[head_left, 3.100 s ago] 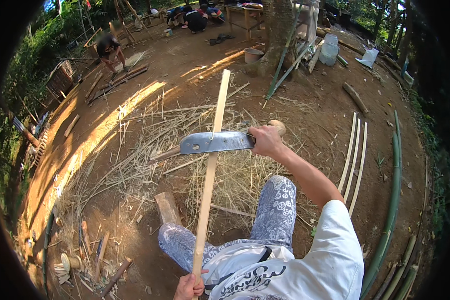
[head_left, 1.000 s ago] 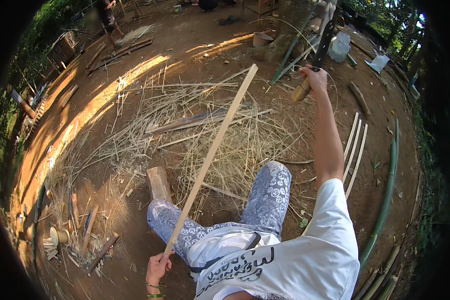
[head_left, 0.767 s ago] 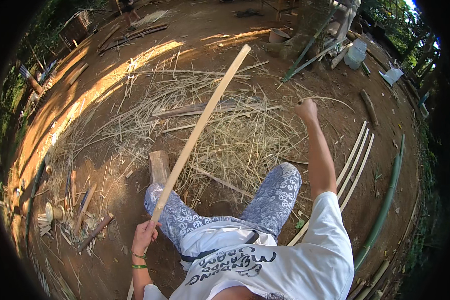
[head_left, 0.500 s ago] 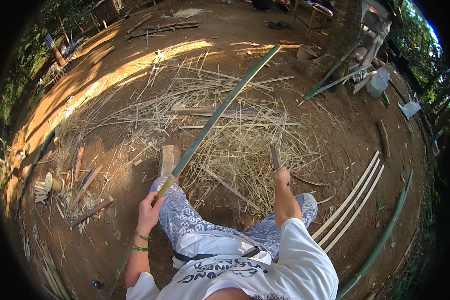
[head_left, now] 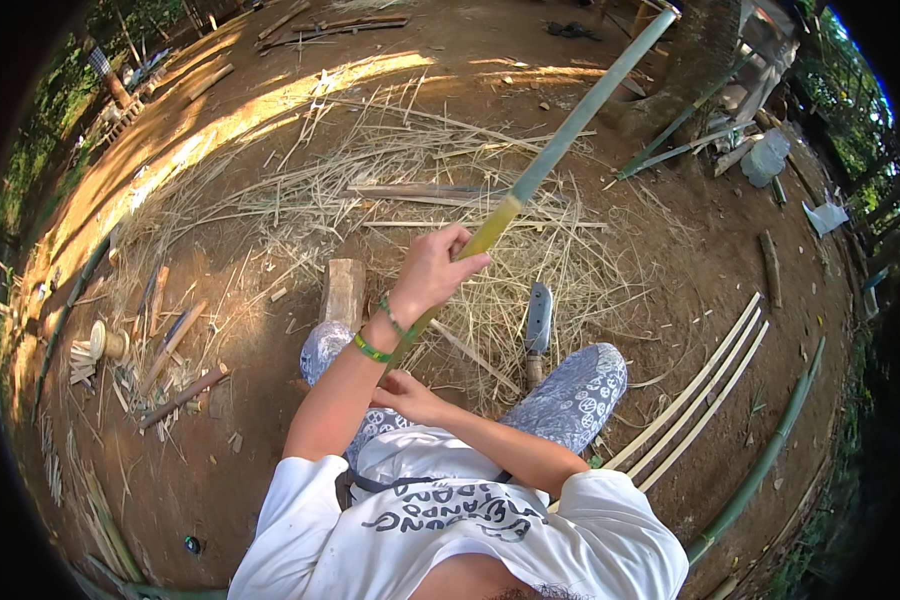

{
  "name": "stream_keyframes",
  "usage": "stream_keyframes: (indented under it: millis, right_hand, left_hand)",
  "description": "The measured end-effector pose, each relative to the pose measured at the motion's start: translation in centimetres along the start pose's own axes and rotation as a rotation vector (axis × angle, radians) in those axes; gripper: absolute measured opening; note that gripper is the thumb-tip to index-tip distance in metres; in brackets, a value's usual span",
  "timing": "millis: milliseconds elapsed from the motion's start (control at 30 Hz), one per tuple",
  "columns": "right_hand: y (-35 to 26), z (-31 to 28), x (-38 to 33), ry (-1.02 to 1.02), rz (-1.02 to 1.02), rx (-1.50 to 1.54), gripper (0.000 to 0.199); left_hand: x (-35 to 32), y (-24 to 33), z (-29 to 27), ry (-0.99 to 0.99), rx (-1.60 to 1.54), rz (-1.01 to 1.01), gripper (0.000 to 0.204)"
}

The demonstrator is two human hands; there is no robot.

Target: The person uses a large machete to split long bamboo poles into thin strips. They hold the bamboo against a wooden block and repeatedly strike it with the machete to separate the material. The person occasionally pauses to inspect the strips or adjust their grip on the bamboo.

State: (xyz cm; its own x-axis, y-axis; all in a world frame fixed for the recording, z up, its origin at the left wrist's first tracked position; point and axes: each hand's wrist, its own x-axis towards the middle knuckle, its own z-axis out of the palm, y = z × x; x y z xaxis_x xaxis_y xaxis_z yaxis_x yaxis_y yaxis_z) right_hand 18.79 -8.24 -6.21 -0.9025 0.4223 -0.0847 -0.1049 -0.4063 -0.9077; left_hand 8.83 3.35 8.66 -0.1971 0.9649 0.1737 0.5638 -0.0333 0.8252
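A long split bamboo piece point(head_left: 570, 130), green with a yellowish stretch near a node, slants from my lap up to the far right. My left hand point(head_left: 438, 268) is closed around its yellow part. Lower down, behind my left forearm, my right hand point(head_left: 408, 396) has its fingers curled at the piece's near end; the grip is partly hidden. A broad-bladed knife point(head_left: 538, 320) with a wooden handle lies by my right leg, blade pointing away, out of both hands. Beyond my left knee stands a wooden block point(head_left: 343, 292).
Thin bamboo shavings point(head_left: 440, 230) cover the ground ahead. Three pale strips point(head_left: 695, 390) and a green bamboo length point(head_left: 770, 455) lie at right. Wood sticks point(head_left: 183, 396) and a pale spool-shaped object point(head_left: 108, 343) are at left. A tree trunk point(head_left: 695, 85) rises at far right.
The knife has left my right hand and now lies by my right leg. My right hand has crossed to the bamboo's near end. My left hand has carried the bamboo rightward and farther out.
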Motion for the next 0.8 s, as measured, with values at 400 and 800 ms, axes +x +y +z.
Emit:
stream_keyframes:
  millis: [400, 800]
  right_hand:
    - [-17.0, -14.9, 6.0, 0.749, -0.347, 0.439, 0.026]
    - [-22.8, -27.1, 1.3, 0.812, -0.589, 0.521, 0.044]
  left_hand:
    - [-28.2, -15.5, -11.1, 0.131, 0.341, -0.403, 0.070]
    - [-30.1, -10.6, -10.0, 0.129, 0.234, -0.402, 0.050]
